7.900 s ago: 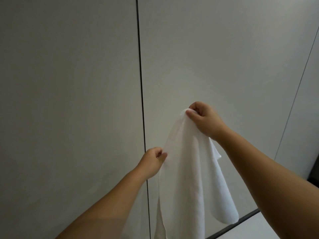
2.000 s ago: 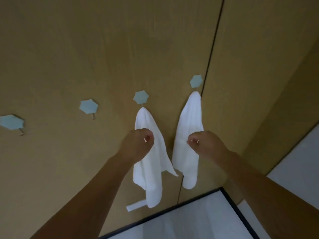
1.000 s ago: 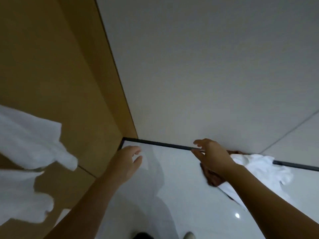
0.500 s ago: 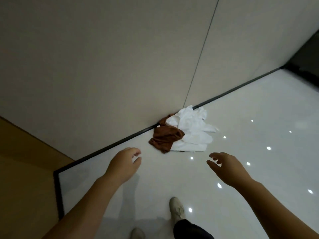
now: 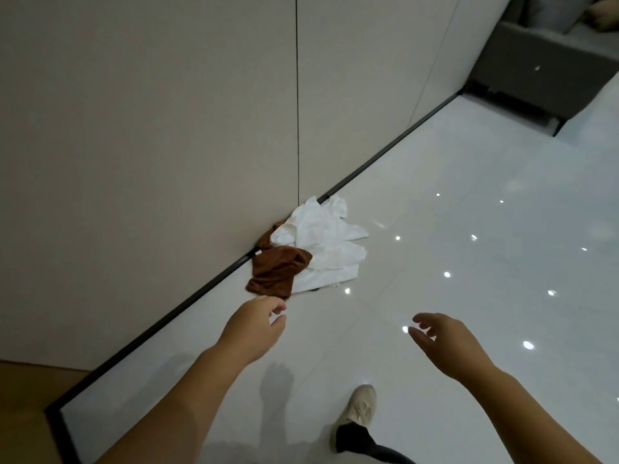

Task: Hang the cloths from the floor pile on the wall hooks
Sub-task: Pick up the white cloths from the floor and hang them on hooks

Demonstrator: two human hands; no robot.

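Glossy white floor [image 5: 469, 262] holds the cloth pile [image 5: 308, 249] against the wall; left hand [image 5: 254, 329] and right hand [image 5: 445, 346] reach empty, fingers loose, to grab one.

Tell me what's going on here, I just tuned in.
A person is walking toward a pile of cloths on the glossy white floor, against the base of the wall. The pile holds a brown cloth and crumpled white cloths. Both hands are empty and reaching forward: the left hand is close to the brown cloth but not touching it, the right hand is out over bare floor. No hooks are in view, so nothing from this pile is being hung yet.
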